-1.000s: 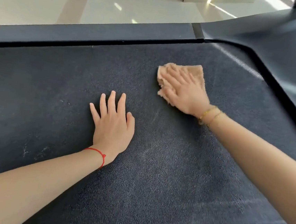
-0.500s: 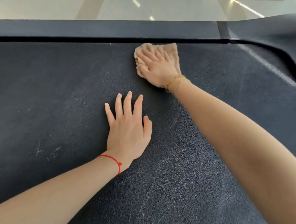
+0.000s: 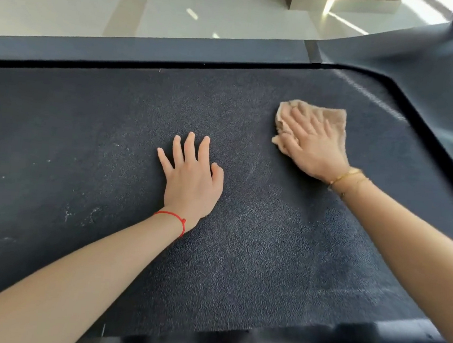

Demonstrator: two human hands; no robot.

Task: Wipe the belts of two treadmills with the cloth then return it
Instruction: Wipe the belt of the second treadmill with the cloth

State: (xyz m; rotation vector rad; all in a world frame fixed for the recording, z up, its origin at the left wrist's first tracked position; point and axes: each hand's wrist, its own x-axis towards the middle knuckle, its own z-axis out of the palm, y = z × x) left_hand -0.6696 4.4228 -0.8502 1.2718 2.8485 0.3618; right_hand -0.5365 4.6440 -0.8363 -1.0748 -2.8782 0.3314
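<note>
No text, label, brand, number or sign can be read anywhere in view.

This looks like a gym or fitness room. A wide, dark, textured treadmill belt (image 3: 112,138) fills most of the frame, bordered by black side rails (image 3: 148,50). Beyond it, along the top of the frame, lies a glossy pale tiled floor (image 3: 70,1) reflecting ceiling lights.
</note>
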